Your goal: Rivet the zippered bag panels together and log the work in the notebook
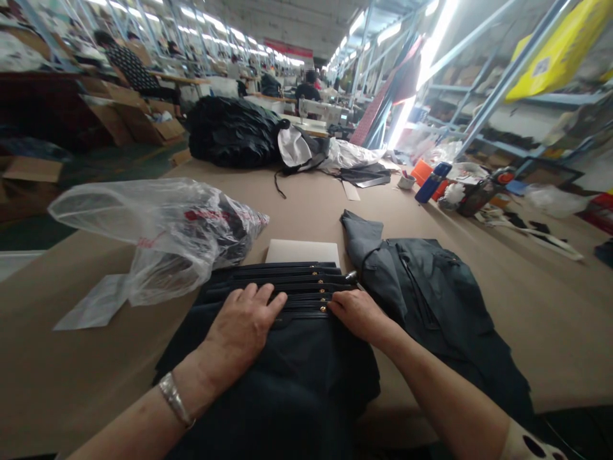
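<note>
A stack of dark fabric pieces (pixel 306 364) lies in front of me, its far edges fanned into overlapping bands with gold-coloured zipper pulls (pixel 322 291) in a row. My left hand (pixel 249 319) lies on the bands, fingers bent slightly and apart, pressing on the cloth. At the right end of the nearest bands, my right hand (pixel 359 313) has its thumb and fingers closed on the edge of a dark fabric piece. Just beyond its knuckles shows a small silver metal tip (pixel 352 276); the rest of it is hidden. A white board (pixel 301 250) sticks out behind the stack.
Left of the stack lies a clear plastic bag (pixel 167 236) with dark contents. Dark grey garments (pixel 431 281) lie on the right. Farther back are a black bundle (pixel 234 131), a blue bottle (pixel 433 182) and a small cup (pixel 406 181). People sit among sewing machines beyond the table.
</note>
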{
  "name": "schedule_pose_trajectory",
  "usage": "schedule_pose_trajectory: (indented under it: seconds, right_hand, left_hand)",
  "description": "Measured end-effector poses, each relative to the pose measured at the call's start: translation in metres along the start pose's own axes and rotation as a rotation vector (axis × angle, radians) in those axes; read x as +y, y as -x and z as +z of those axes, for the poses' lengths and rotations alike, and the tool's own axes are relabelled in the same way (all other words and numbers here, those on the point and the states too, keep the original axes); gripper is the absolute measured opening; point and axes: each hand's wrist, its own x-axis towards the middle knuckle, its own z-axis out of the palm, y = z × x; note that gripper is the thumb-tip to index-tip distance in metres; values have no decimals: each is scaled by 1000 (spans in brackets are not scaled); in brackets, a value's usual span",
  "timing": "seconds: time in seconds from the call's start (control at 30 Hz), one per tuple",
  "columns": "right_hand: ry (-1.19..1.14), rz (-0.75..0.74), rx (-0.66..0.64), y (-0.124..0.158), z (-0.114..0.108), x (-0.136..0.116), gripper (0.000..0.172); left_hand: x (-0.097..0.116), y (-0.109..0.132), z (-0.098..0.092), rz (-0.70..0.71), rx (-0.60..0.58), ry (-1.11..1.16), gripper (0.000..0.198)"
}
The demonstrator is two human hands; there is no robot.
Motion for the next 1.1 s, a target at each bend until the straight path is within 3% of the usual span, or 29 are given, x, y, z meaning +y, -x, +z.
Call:
schedule_pose_trajectory:
  seconds: [0.07, 0.17, 0.3, 0.4, 0.5, 0.6, 0.73, 0.87, 1.0, 1.1]
  right_hand:
    - [10, 5, -4, 1, -2, 0, 29]
    - [39, -20, 87, 6, -9, -8, 18]
    - [42, -269, 273, 9, -10, -38, 7]
    - [29, -438, 251, 5, 12, -58, 15]
    - [35, -474, 330, -2, 43, -65, 15]
    - [5, -480, 432, -5, 64, -62, 15]
    - [-38, -485, 480, -5, 69, -58, 18]
    - [-80, -484, 496, -5, 66, -59, 19]
    - [-92, -498, 584, -9, 66, -61, 20]
    - [-68, -537, 758, -19, 74, -65, 20]
  left_hand:
    - [6, 8, 12, 80, 43, 43, 44]
    - [9, 17, 30, 69, 82, 98, 46]
    - [12, 23, 34, 48, 122, 198, 47]
    - [15, 24, 26, 46, 142, 241, 42]
    - [5, 27, 14, 37, 184, 250, 32]
    - [-29, 36, 0, -57, 298, 290, 22]
    - [-107, 45, -8, -339, 464, 326, 25]
    - [-168, 26, -4, -487, 467, 324, 22]
    - [-182, -25, -3, -448, 380, 328, 13]
    - [-179, -63, -12, -394, 343, 322, 20]
